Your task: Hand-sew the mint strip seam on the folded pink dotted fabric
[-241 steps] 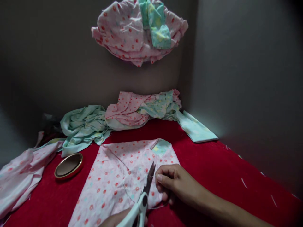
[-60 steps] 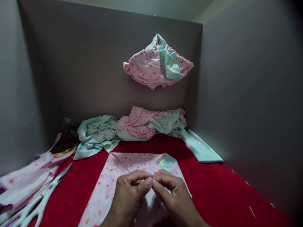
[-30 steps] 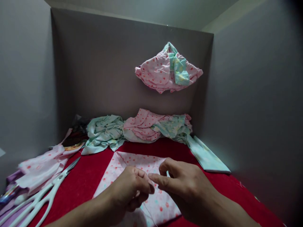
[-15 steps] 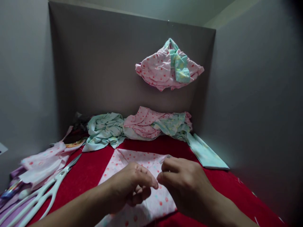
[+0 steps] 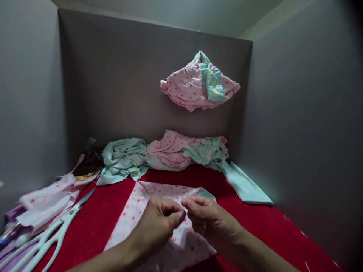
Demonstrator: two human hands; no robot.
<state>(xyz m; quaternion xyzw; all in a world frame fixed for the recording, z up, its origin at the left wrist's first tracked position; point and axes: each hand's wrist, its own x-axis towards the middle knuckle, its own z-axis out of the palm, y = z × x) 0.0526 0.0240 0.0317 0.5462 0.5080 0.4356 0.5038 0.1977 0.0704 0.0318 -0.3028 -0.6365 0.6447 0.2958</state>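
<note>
A pink dotted cloth piece (image 5: 133, 215) lies flat on the red surface (image 5: 255, 230), with a small green patch (image 5: 208, 193) at its far corner. My left hand (image 5: 157, 226) and my right hand (image 5: 210, 221) hover over it with their fingertips meeting. Each hand pinches thumb against forefinger on a thin thread, which is barely visible now. White-handled scissors (image 5: 53, 234) lie to the left, apart from both hands.
Crumpled green cloth (image 5: 121, 158) and pink cloth (image 5: 170, 149) are heaped along the back wall. A folded green piece (image 5: 246, 187) lies at the right wall. A pink-and-green bundle (image 5: 198, 83) hangs on the back panel. Pink cloth (image 5: 45, 200) and a gold-rimmed lid (image 5: 85, 173) lie left.
The scissors that my left hand held eight seconds ago now lie at the left. Both hands have come together over the pink cloth, their fingertips working closely and shifting slightly.
</note>
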